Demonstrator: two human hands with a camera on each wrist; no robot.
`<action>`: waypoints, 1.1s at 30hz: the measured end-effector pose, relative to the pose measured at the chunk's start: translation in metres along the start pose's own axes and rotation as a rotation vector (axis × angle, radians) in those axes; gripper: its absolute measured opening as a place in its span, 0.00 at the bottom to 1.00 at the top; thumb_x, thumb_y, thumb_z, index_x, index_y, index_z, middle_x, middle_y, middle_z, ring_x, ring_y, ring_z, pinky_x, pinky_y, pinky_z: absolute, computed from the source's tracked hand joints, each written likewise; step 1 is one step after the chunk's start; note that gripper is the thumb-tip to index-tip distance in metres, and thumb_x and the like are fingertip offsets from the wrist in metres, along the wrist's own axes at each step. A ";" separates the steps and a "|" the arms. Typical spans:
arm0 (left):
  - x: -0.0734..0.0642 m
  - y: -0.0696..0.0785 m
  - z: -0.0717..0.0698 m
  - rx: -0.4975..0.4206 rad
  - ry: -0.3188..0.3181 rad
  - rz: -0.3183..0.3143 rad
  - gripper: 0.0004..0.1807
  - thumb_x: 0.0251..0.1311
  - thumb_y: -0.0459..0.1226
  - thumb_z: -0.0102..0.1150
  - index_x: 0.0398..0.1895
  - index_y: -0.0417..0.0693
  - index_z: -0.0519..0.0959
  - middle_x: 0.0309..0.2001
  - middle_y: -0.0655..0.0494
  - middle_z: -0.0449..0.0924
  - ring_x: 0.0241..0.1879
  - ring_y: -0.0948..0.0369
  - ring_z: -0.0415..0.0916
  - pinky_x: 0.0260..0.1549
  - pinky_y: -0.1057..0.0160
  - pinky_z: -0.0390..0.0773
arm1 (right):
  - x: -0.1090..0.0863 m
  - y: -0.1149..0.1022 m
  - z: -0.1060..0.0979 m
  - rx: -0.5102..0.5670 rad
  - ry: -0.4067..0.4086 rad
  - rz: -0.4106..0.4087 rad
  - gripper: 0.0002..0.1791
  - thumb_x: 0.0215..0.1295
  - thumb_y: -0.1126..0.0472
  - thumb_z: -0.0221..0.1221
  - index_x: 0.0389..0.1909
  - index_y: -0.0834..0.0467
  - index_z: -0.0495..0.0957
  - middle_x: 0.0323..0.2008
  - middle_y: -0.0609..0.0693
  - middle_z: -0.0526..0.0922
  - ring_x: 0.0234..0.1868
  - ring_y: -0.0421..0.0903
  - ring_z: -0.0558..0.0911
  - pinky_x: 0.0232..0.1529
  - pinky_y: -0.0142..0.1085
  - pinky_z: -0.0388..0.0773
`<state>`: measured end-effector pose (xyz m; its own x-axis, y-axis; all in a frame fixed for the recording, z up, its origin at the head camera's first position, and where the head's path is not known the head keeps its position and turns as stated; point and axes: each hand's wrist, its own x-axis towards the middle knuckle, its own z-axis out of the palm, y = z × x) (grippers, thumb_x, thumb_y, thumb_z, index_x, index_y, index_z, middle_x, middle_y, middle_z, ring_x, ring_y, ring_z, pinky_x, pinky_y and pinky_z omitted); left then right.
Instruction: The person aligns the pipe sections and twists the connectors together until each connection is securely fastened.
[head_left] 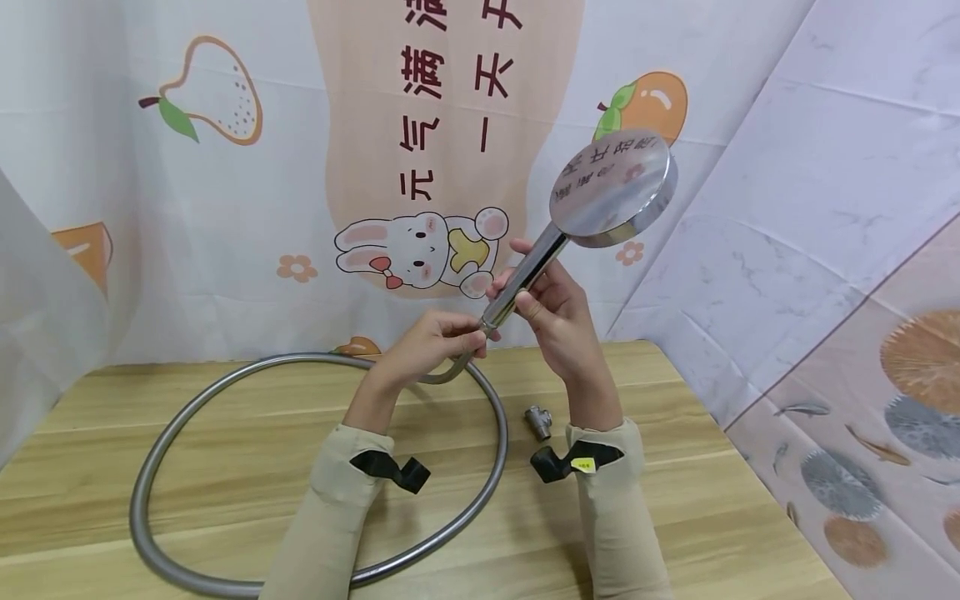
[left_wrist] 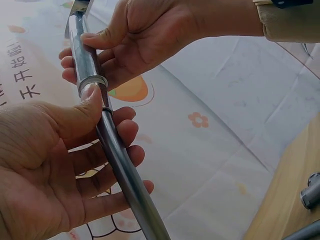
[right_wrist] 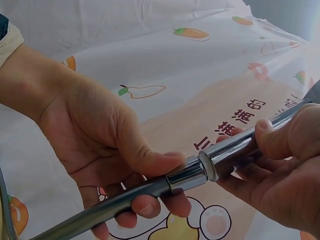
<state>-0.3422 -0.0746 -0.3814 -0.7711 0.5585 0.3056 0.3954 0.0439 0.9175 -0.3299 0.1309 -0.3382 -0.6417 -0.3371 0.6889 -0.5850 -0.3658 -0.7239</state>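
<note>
A chrome shower head (head_left: 611, 187) is held up above the table, tilted to the upper right. My right hand (head_left: 558, 312) grips its handle (head_left: 525, 275), with the thumb on the near side and fingers behind. Just below, my left hand (head_left: 431, 346) pinches the metal hose nut (right_wrist: 187, 175) between thumb and fingers. The nut meets the handle's end at a pale ring (right_wrist: 209, 166); whether it is threaded on cannot be told. From the nut, the grey shower hose (left_wrist: 130, 182) runs down past the left hand's fingers and loops on the table.
The hose's wide loop (head_left: 142, 475) lies on the wooden table (head_left: 712, 517), partly under the left forearm. A small metal valve fitting (head_left: 537, 422) lies beside the right wrist. A printed cloth (head_left: 255, 208) hangs behind the table, and another covering (head_left: 840, 367) stands on the right.
</note>
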 end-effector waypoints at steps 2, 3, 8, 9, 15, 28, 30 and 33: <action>0.001 0.001 0.000 -0.003 -0.002 -0.009 0.12 0.75 0.35 0.54 0.37 0.37 0.84 0.40 0.50 0.86 0.44 0.56 0.77 0.43 0.59 0.76 | 0.000 0.000 -0.001 -0.001 -0.012 -0.009 0.33 0.69 0.61 0.60 0.72 0.63 0.64 0.45 0.51 0.85 0.49 0.46 0.86 0.55 0.39 0.82; 0.001 0.001 0.000 -0.008 -0.002 -0.015 0.13 0.75 0.35 0.53 0.36 0.37 0.84 0.41 0.50 0.86 0.44 0.55 0.77 0.43 0.59 0.76 | 0.000 0.000 -0.001 0.000 -0.015 -0.013 0.33 0.69 0.60 0.61 0.72 0.63 0.64 0.45 0.51 0.85 0.49 0.46 0.86 0.55 0.39 0.82; 0.001 0.003 0.000 -0.019 -0.018 -0.035 0.15 0.77 0.36 0.51 0.34 0.37 0.82 0.40 0.51 0.84 0.45 0.55 0.75 0.45 0.59 0.74 | 0.000 -0.002 -0.003 0.023 -0.010 -0.016 0.33 0.68 0.58 0.62 0.72 0.60 0.65 0.46 0.51 0.85 0.49 0.47 0.86 0.55 0.40 0.82; 0.001 0.003 0.000 -0.017 -0.023 -0.038 0.15 0.77 0.36 0.51 0.34 0.37 0.82 0.40 0.52 0.83 0.45 0.56 0.75 0.45 0.59 0.74 | 0.000 -0.003 -0.003 0.026 -0.006 -0.012 0.33 0.68 0.58 0.62 0.72 0.60 0.65 0.46 0.51 0.85 0.49 0.47 0.86 0.55 0.40 0.82; -0.002 0.003 -0.003 -0.030 -0.078 -0.008 0.14 0.78 0.34 0.48 0.37 0.35 0.81 0.44 0.47 0.84 0.51 0.55 0.75 0.50 0.59 0.74 | 0.000 -0.005 0.002 0.013 0.027 0.034 0.32 0.68 0.60 0.61 0.71 0.62 0.65 0.44 0.51 0.86 0.48 0.46 0.87 0.55 0.40 0.82; -0.008 0.006 -0.011 -0.021 -0.155 0.022 0.14 0.77 0.28 0.44 0.51 0.28 0.80 0.45 0.42 0.83 0.52 0.48 0.77 0.53 0.59 0.77 | 0.001 -0.003 0.005 -0.025 -0.023 0.004 0.30 0.70 0.63 0.59 0.71 0.63 0.65 0.44 0.52 0.85 0.49 0.47 0.87 0.54 0.37 0.82; -0.008 0.005 -0.011 -0.036 -0.141 0.007 0.14 0.77 0.29 0.45 0.52 0.29 0.79 0.46 0.44 0.83 0.51 0.51 0.78 0.53 0.57 0.78 | 0.000 -0.003 0.004 -0.020 -0.031 -0.006 0.30 0.70 0.63 0.59 0.71 0.63 0.65 0.44 0.52 0.85 0.49 0.47 0.87 0.54 0.37 0.82; -0.007 0.004 -0.010 -0.054 -0.120 -0.003 0.14 0.77 0.29 0.47 0.56 0.30 0.78 0.42 0.42 0.83 0.44 0.55 0.81 0.52 0.50 0.79 | -0.001 -0.004 0.002 -0.011 -0.037 -0.021 0.29 0.70 0.65 0.59 0.71 0.63 0.65 0.45 0.52 0.85 0.49 0.47 0.86 0.55 0.38 0.82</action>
<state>-0.3397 -0.0865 -0.3773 -0.7059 0.6537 0.2729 0.3633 0.0033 0.9317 -0.3261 0.1311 -0.3365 -0.6107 -0.3613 0.7046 -0.6035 -0.3638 -0.7096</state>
